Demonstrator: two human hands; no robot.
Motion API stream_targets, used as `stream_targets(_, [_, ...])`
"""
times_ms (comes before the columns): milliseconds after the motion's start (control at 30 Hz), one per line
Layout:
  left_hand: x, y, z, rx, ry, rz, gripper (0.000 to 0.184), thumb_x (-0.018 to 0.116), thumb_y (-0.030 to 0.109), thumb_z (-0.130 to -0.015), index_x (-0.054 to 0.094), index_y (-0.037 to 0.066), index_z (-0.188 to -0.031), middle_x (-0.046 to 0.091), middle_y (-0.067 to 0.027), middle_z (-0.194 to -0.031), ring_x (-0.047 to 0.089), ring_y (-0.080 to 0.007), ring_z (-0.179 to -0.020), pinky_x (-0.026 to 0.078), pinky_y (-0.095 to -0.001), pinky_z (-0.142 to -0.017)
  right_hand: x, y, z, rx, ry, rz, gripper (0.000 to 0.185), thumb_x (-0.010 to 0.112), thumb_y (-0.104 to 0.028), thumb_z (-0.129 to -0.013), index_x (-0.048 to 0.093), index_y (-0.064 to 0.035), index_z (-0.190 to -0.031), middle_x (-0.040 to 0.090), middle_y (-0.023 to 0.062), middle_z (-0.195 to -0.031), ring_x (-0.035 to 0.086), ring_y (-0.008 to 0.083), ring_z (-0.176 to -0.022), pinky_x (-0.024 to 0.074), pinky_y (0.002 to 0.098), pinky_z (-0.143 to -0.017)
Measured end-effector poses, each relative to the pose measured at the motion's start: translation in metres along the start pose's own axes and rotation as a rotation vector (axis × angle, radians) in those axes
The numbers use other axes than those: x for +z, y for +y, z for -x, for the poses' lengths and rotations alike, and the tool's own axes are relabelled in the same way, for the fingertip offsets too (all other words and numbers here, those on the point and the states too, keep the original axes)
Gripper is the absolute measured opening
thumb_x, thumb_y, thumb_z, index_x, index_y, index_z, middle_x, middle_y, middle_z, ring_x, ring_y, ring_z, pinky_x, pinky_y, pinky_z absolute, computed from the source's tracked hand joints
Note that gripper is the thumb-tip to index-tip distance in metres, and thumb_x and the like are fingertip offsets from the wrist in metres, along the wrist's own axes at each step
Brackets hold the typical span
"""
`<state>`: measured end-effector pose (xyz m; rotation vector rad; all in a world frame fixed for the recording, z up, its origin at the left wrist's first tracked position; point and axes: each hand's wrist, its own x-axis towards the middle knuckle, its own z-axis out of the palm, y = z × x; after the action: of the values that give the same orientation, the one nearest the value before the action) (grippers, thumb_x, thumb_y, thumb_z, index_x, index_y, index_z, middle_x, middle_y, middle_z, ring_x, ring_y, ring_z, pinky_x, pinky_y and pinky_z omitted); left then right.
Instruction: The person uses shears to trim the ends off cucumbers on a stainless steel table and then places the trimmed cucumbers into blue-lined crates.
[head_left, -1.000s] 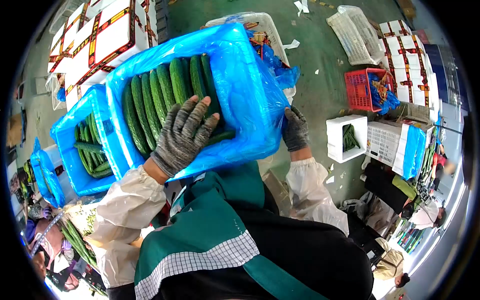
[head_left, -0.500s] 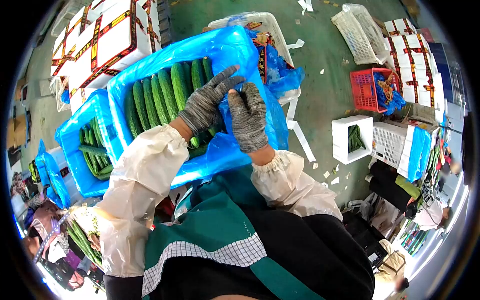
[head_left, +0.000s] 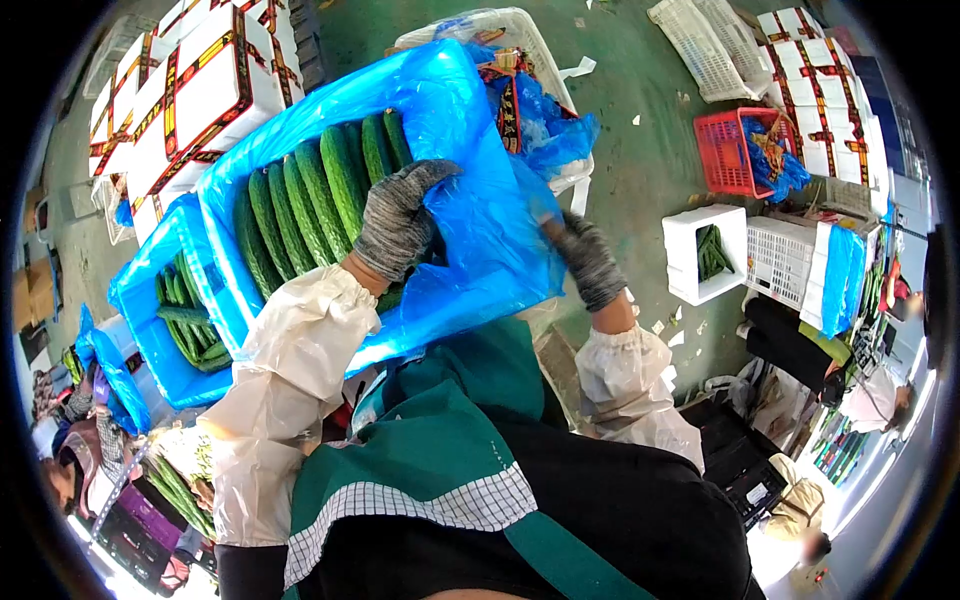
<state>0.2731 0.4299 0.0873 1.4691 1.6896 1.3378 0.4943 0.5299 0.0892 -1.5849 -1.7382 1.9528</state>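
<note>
A box lined with blue plastic film (head_left: 480, 200) holds a row of long green cucumbers (head_left: 305, 205). My left hand (head_left: 398, 218), in a grey knit glove, is closed on the film at the right end of the row, covering part of the cucumbers. My right hand (head_left: 585, 258), gloved too, is beside the box's right edge; its fingers are smeared by motion, so whether they touch the film cannot be made out. Left of this box sits a smaller blue-lined box (head_left: 150, 350) with more cucumbers.
White taped boxes (head_left: 200, 100) are stacked at upper left. Beyond the lined box stands a white crate (head_left: 545, 50) with blue film. To the right are a red basket (head_left: 722, 155), a white box (head_left: 690, 285) with cucumbers and a white crate (head_left: 780, 265). Other people are at both lower edges.
My hands were close together over the box; now my right hand has moved right to its outer edge. My left hand has closed on film, which now lies folded inward at the right end.
</note>
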Motion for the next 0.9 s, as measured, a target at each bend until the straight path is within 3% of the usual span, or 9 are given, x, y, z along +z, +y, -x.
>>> stream_targets(33, [0.0,0.001,0.001,-0.062,-0.02,0.001,0.047,0.045,-0.014,-0.061,0.059,0.006,-0.102,0.061,-0.0149,-0.097,0.059,-0.0303,-0.09,0.045,-0.035,-0.081,0.003,0.023,-0.006,0.008,0.021,0.354,0.048,0.069,-0.036,-0.072,0.059,0.0023,-0.099,0.063,0.0111,-0.087,0.057,0.0156,-0.079,0.0444,0.0266,-0.071])
stream_targets(200, [-0.001,-0.007,0.01,-0.298,0.099,0.492,0.028,0.047,0.004,-0.082,0.055,0.008,-0.109,0.059,-0.0108,-0.103,0.056,-0.0229,-0.095,0.045,-0.0333,-0.083,0.059,0.007,0.015,-0.576,0.442,0.367,0.038,0.066,-0.025,-0.076,0.056,0.0038,-0.099,0.059,0.0212,-0.099,0.057,0.0327,-0.09,0.0448,0.0362,-0.079])
stream_targets(267, [-0.01,0.015,0.004,-0.842,0.117,1.111,0.04,0.051,0.031,-0.085,0.047,0.008,-0.118,0.057,-0.0092,-0.106,0.053,-0.0209,-0.097,0.044,-0.0312,-0.084,0.085,0.0,0.021,-0.984,0.462,0.194,0.031,0.065,-0.014,-0.077,0.053,0.0063,-0.097,0.056,0.0236,-0.104,0.055,0.0369,-0.095,0.0439,0.0415,-0.083])
stream_targets(333, [-0.008,0.015,0.003,-0.953,-0.025,1.01,0.068,0.053,0.053,-0.079,0.039,0.004,-0.124,0.056,-0.009,-0.107,0.051,-0.0195,-0.097,0.043,-0.03,-0.084,0.108,0.002,0.016,-0.902,0.365,0.196,0.031,0.063,-0.012,-0.076,0.052,0.0041,-0.1,0.053,0.0264,-0.107,0.055,0.0385,-0.093,0.0455,0.0425,-0.08])
stream_targets(400, [-0.002,0.03,0.004,-0.852,-0.035,0.356,0.037,0.058,0.025,-0.083,0.051,0.006,-0.114,0.056,-0.0069,-0.102,0.052,-0.0136,-0.088,0.043,-0.0258,-0.08,0.125,-0.012,0.019,-0.88,0.301,0.263,0.034,0.062,-0.007,-0.076,0.05,0.0027,-0.107,0.051,0.0251,-0.112,0.054,0.0367,-0.097,0.0444,0.0389,-0.082])
stream_targets(500, [-0.002,0.009,0.001,-0.91,-0.084,0.349,0.043,0.065,0.024,-0.078,0.052,0.001,-0.112,0.059,-0.0078,-0.091,0.054,-0.0144,-0.079,0.045,-0.0259,-0.071,0.132,-0.026,0.035,-0.6,0.085,0.279,0.033,0.06,-0.006,-0.076,0.051,0.0017,-0.107,0.05,0.0235,-0.114,0.053,0.0357,-0.1,0.0429,0.0377,-0.085])
stream_targets(633, [-0.004,0.012,-0.002,-0.855,0.106,0.237,0.03,0.062,0.017,-0.079,0.057,-0.001,-0.103,0.06,-0.0076,-0.079,0.054,-0.0126,-0.066,0.045,-0.0259,-0.06,0.095,-0.024,0.045,-0.845,0.094,0.047,0.028,0.058,-0.009,-0.08,0.052,-0.0004,-0.106,0.053,0.0189,-0.112,0.053,0.0304,-0.101,0.0413,0.0339,-0.087])
stream_targets(833, [0.012,0.01,0.01,-0.823,0.24,0.371,0.022,0.061,0.018,-0.081,0.059,0.001,-0.095,0.054,-0.0008,-0.065,0.046,-0.0082,-0.053,0.038,-0.0239,-0.048,0.1,0.035,0.013,-0.108,0.255,-0.153,0.026,0.049,-0.012,-0.086,0.05,0.0013,-0.108,0.051,0.0213,-0.113,0.052,0.0312,-0.105,0.0409,0.0356,-0.088])
stream_targets(900, [0.011,0.014,0.015,-0.853,0.153,0.325,0.029,0.063,0.021,-0.08,0.057,0.0,-0.099,0.056,-0.0019,-0.075,0.048,-0.0095,-0.064,0.041,-0.0237,-0.057,0.101,0.043,-0.004,-0.147,-0.025,0.94,0.026,0.049,-0.005,-0.081,0.052,-0.0014,-0.106,0.053,0.0211,-0.11,0.051,0.0342,-0.103,0.0394,0.0377,-0.09])
